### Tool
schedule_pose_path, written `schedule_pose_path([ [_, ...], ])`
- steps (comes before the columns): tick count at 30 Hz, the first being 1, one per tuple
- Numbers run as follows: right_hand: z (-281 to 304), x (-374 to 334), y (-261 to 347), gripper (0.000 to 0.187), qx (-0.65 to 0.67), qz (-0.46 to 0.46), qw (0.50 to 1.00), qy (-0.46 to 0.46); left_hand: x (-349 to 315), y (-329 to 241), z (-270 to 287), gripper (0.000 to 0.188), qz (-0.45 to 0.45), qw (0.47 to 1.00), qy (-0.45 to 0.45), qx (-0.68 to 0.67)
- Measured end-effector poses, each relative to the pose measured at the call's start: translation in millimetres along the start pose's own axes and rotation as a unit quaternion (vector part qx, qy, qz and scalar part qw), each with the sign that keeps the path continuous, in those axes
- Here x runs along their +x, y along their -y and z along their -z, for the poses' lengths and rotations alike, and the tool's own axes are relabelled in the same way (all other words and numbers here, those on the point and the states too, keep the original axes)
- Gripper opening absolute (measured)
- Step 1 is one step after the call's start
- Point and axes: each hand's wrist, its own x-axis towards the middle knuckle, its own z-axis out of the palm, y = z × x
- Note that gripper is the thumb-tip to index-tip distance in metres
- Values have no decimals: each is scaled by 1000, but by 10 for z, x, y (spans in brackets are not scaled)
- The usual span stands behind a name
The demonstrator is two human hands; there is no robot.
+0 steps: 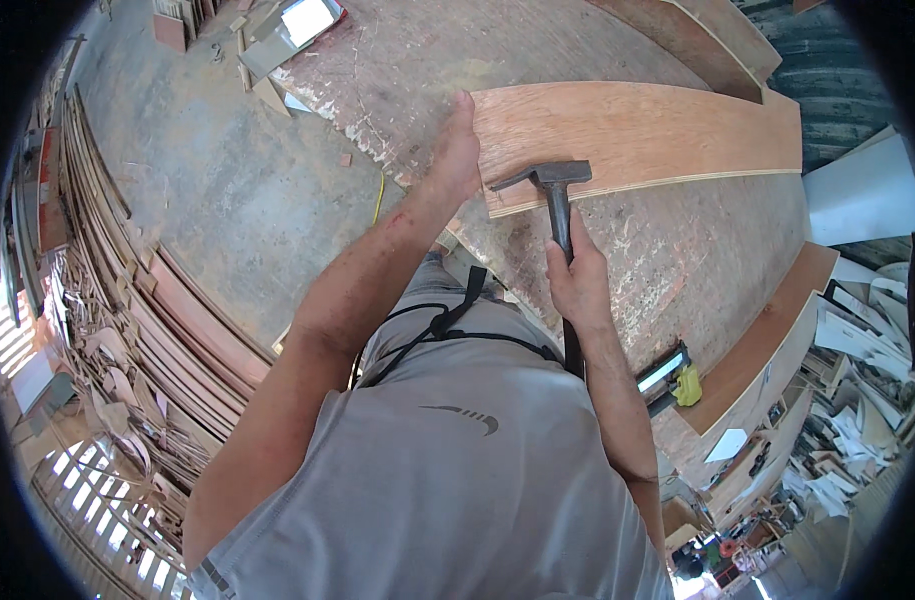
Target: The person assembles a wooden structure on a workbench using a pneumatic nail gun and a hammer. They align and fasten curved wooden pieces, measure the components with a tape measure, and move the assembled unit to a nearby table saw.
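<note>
A plywood board (642, 125), long and light brown, lies across the scuffed worktable (627, 260) in front of me. At its left end, my left hand (459, 150) grips the short edge with the thumb side up; some of its fingers are hidden. My right hand (580, 280) is closed round the dark handle of a claw hammer (561, 173). In this view the hammer's head overlaps the board's near edge, a short way right of my left hand. Whether the head touches the wood, I cannot tell.
Another plywood piece (707, 50) stands at the far edge. To the right lie a curved plywood strip (762, 335) and a yellow-and-black tool (687, 387). Long wood strips (167, 320) are heaped on the left. A grey metal case (282, 45) sits at the table's far left corner.
</note>
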Motion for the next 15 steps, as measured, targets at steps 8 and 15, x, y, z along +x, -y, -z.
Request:
schedule_pose_path([
  [8,195,-36,207,57,-68,48,996,12,-111,-2,-128,62,-47,993,-76,75],
  [15,160,-265,82,57,29,-54,998,33,-135,101,-106,59,-73,992,-67,72],
])
